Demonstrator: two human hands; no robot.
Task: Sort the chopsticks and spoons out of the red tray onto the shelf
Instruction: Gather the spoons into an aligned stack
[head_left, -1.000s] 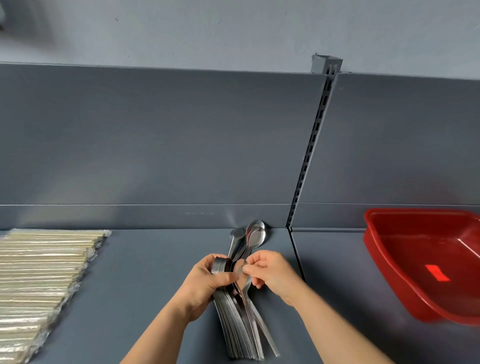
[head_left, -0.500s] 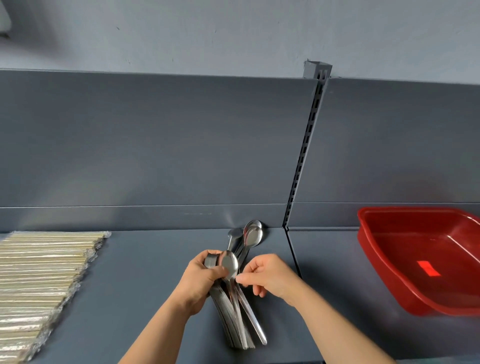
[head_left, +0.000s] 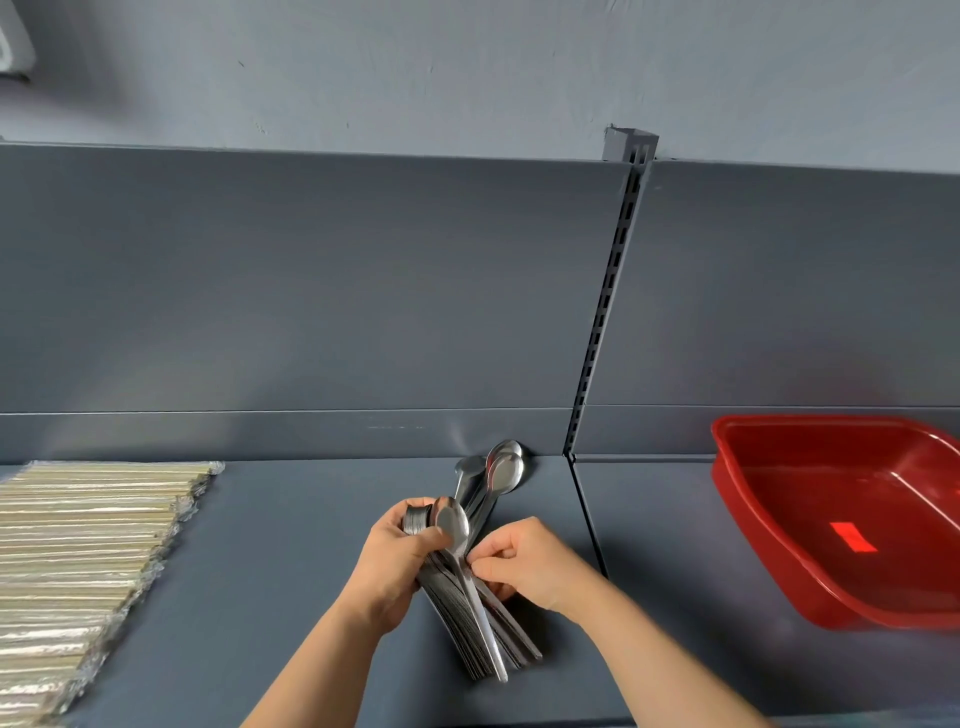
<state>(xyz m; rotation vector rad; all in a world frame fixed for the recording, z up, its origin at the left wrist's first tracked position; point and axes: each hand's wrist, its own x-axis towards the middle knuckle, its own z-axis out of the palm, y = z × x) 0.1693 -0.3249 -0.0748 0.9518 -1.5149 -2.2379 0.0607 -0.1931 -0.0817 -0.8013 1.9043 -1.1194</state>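
Observation:
A nested stack of steel spoons (head_left: 470, 623) lies on the grey shelf (head_left: 291, 561), handles fanned toward me. My left hand (head_left: 395, 561) grips the bowl end of the stack. My right hand (head_left: 530, 569) pinches spoon handles on the stack's right side. Three loose spoons (head_left: 501, 474) lie behind the stack with their bowls against the back panel. Wrapped chopsticks (head_left: 78, 551) lie in a long row at the left. The red tray (head_left: 737, 483) stands at the right, with only a red label inside.
A slotted upright post (head_left: 602, 322) divides the grey back panel, and a seam runs down the shelf just right of my right hand. Bare shelf lies between the chopsticks and the spoons.
A spoon now lies bowl-up on top of the stack under my left thumb. My right hand has slid down from the bowls to the handles.

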